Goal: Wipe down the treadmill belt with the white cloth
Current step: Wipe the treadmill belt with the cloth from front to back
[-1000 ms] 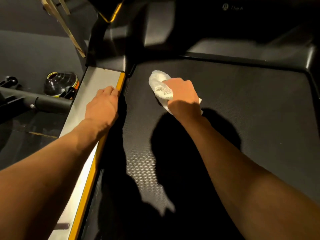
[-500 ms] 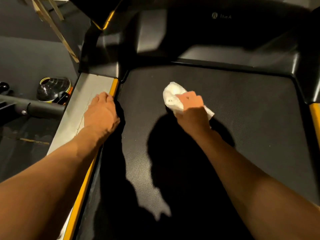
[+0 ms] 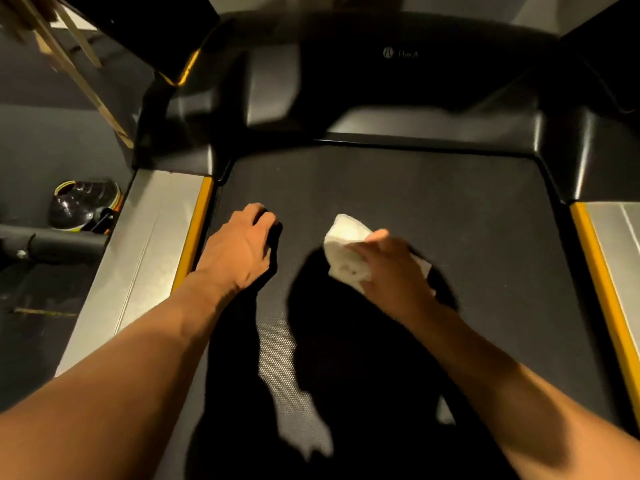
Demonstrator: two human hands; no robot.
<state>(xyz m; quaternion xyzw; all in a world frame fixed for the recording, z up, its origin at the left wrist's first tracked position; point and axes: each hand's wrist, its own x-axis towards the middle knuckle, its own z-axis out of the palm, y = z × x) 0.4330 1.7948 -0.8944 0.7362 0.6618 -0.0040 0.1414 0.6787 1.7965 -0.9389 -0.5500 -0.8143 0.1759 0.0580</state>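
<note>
R hand point(image 3: 394, 268) grip: white cloth point(image 3: 346, 251) on belt point(image 3: 450, 209).

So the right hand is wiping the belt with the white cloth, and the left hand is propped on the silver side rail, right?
Not quite. The head view shows the left hand resting on the black belt, not the silver side rail. The right hand does hold the white cloth on the belt.

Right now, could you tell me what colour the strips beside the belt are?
Yellow strips, flanking the black belt; clearest in the head view.

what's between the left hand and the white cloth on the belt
Nothing: in the head view only bare, partly shadowed treadmill belt separates the left hand from the white cloth.
</note>
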